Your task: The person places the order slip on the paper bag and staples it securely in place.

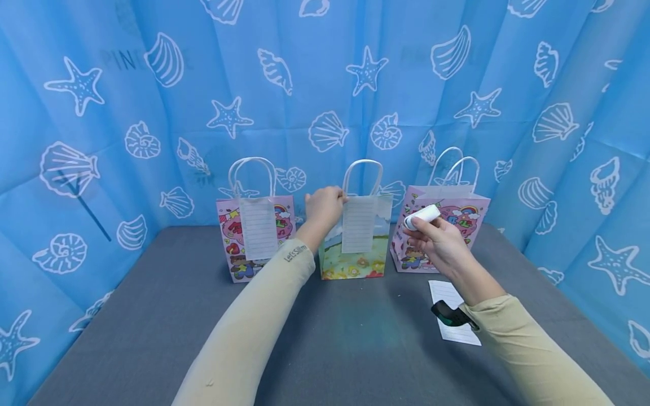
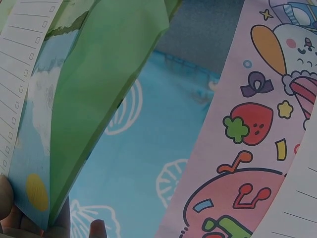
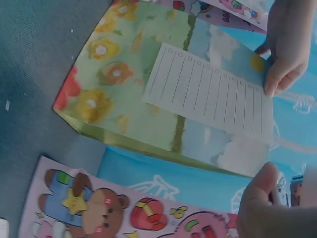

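Observation:
My left hand (image 1: 324,207) pinches the top left corner of the middle paper bag (image 1: 335,260), which has a meadow-and-flowers print. A lined paper slip (image 1: 358,232) hangs on the bag's front; in the right wrist view, the left thumb lies at the slip's upper corner. Between the thumb and fingers of my right hand (image 1: 447,242) is a small white stapler (image 1: 422,217), held before the right-hand pink bag (image 1: 403,254) and apart from it. In the right wrist view, the stapler is mostly cut off at the frame's edge.
A pink cartoon bag (image 1: 236,239) with a lined slip (image 1: 258,228) on its front stands at left. Another lined slip (image 1: 440,290) lies on the grey table (image 1: 355,349), partly behind my right wrist. A blue shell-print curtain (image 1: 325,84) hangs behind the bags.

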Available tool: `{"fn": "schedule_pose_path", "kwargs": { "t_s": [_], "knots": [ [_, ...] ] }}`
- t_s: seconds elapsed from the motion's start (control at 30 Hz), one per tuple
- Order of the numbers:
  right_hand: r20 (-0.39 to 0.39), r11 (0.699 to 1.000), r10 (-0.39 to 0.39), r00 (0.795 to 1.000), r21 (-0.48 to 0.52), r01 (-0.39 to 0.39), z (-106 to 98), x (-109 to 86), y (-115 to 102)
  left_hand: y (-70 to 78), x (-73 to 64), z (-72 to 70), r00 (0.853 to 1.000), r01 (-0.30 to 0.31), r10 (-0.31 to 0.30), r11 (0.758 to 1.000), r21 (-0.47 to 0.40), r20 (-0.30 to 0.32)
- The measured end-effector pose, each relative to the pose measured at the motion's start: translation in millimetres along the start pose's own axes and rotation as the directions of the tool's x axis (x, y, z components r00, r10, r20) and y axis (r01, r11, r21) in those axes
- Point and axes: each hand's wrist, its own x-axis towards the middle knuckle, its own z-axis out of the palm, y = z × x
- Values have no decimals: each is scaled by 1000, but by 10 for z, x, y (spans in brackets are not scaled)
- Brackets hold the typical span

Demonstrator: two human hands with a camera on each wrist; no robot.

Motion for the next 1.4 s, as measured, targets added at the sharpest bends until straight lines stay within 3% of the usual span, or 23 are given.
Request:
{"fn": "schedule_pose_path", "kwargs": {
  "t_s": [0.1, 0.2, 0.33, 0.53, 0.87, 1.0, 1.13, 1.3, 1.4],
  "knots": [
    [-19, 992, -19, 1000, -128, 17, 93, 58, -34, -5, 0, -1, 1000, -4, 4, 1000, -3, -4],
    [-42, 962, -21, 999, -272, 9, 167, 124, -70, -8, -4, 1, 1000, -11, 11, 1000, -7, -5],
    [-43, 911, -36, 998, -412, 15, 225, 202, -107, -12, -6, 3, 1000, -16, 16, 1000, -9, -6],
    [47, 816, -134, 990, -561, 137, 310, 264, -203, 0, -5, -8, 1000, -17, 17, 1000, 3, 0],
    [255, 647, -272, 928, -666, 372, 499, 566, -217, -1, 12, 2, 1000, -13, 13, 1000, 20, 1],
    [318, 583, -283, 905, -693, 425, 567, 690, -194, -5, 10, 7, 1000, -14, 14, 999, 33, 1],
    [351, 523, -251, 902, -735, 431, 620, 770, -196, -2, 12, 19, 1000, -12, 11, 999, 43, 3],
    [383, 486, -162, 910, -771, 411, 653, 824, -217, -4, 12, 29, 1000, -12, 12, 999, 40, 0],
    [389, 496, -140, 910, -768, 405, 668, 841, -238, -7, 11, 28, 1000, -18, 18, 999, 36, -6]
  ]
}}
